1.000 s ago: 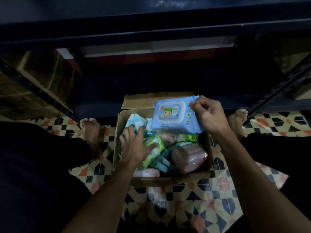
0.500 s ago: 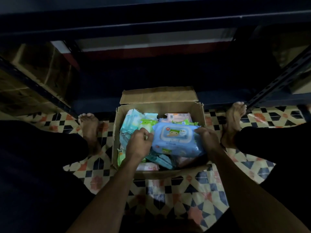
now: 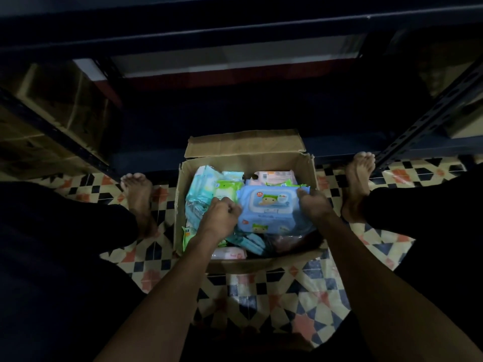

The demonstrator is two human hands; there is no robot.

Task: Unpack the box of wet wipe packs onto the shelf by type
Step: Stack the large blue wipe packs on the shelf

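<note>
A cardboard box of mixed wet wipe packs is set on the tiled floor before a dark shelf. A blue pack lies atop the box contents, clamped at its right edge by the right hand. The left hand is curled at its left edge; whether that grip is closed on the pack cannot be told. Risk: 1-sided hold, so the slick pack could slip back among other types.

An open cardboard box sits on the floor, full of wet wipe packs. A large blue pack lies flat on top, towards its right wall.
</note>
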